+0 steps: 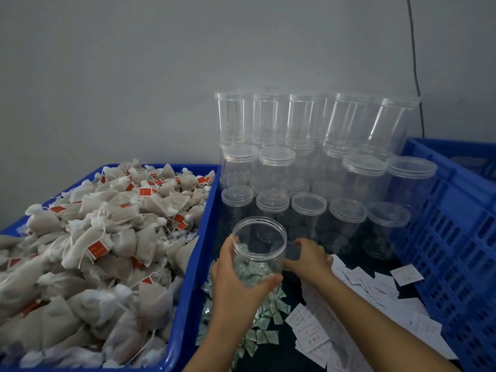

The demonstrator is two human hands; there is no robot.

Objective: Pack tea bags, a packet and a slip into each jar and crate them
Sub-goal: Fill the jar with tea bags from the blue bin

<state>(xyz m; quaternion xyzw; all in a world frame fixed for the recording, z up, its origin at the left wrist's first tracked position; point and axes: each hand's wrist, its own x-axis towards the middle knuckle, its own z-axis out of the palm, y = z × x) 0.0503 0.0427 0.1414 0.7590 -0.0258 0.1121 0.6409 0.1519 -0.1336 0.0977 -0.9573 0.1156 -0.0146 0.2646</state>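
Observation:
My left hand (236, 280) grips an open, empty clear jar (259, 245) from its left side and holds it just above the table. Right beside the jar, my right hand (311, 260) holds a clear lid (285, 255) by its edge. Under the jar lies a pile of small green-and-white packets (264, 315). White paper slips (357, 288) are scattered over the dark table to the right. Tea bags (102, 237) with red tags fill a blue bin (200, 253) on the left.
Several lidded clear jars (308, 208) stand in rows and stacks against the grey wall behind my hands. A blue slatted crate (451, 237) stands at the right edge. A black cable (414, 63) runs down the wall.

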